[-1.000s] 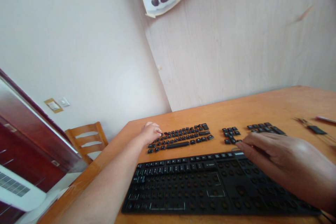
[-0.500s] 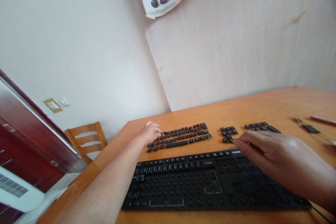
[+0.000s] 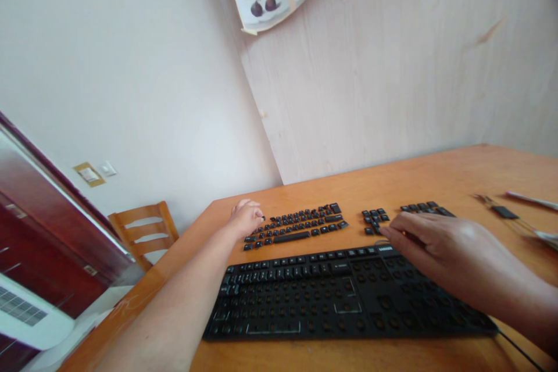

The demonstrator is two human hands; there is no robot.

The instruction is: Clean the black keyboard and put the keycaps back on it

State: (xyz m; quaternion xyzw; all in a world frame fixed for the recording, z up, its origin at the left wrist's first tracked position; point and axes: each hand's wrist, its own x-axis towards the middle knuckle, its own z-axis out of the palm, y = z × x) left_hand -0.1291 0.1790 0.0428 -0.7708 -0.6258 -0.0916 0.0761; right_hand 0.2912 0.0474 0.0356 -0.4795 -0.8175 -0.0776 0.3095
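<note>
A black keyboard (image 3: 292,302) lies across the desk in front of me. Its top rows carry keycaps, while most other positions show bare key posts. Behind it, loose black keycaps are laid out in rows, with a long space bar (image 3: 291,237) among them. My left hand (image 3: 246,218) is at the left end of these rows, its fingers closed on a small dark keycap (image 3: 263,218). Over the keyboard's upper right corner hovers my right hand (image 3: 440,241), thumb and fingers pinched together. Whatever it holds, if anything, is hidden.
A small cluster of keycaps (image 3: 373,218) and another group (image 3: 421,207) lie beyond my right hand. Wire tool with a black middle (image 3: 504,212) and a pen (image 3: 529,200) rest at the right. The keyboard cable (image 3: 521,349) runs off lower right. A wooden chair (image 3: 146,231) stands left.
My left hand has lifted slightly, and a dark keycap now shows at its fingertips apart from the rows. My right hand stays pinched near the same spot. The view has shifted a little.
</note>
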